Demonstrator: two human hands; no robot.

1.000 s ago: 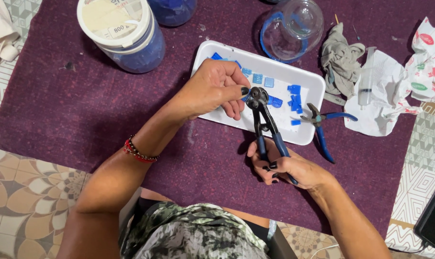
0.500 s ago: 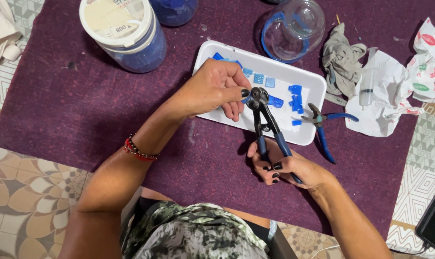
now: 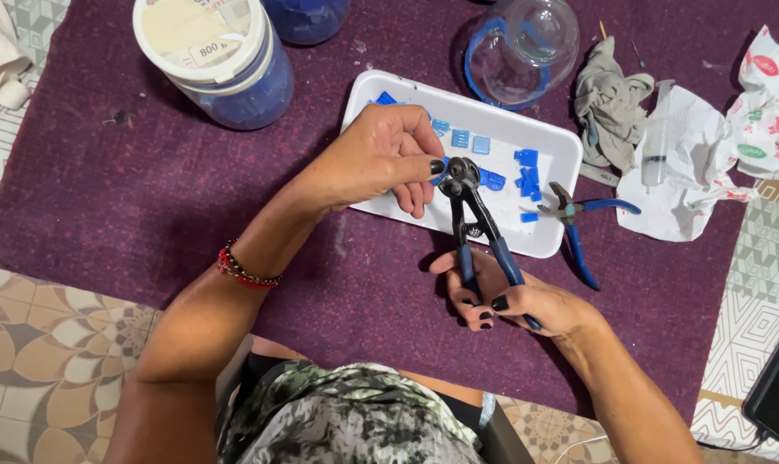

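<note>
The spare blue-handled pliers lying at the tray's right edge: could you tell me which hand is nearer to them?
Right. The right hand grips the nipper handles just below-left of the spare pliers. The left hand is farther off, over the white tray at the nipper head.

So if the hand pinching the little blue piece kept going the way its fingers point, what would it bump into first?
The left hand points right, so probably the wheeled nippers' head, already touching its fingertips.

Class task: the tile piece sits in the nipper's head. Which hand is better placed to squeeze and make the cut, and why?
The right hand. It already wraps the blue handles of the tile nippers, so it likely only needs to squeeze. The left hand is pinching the blue tile piece at the nipper's head, over the white tray.
</note>
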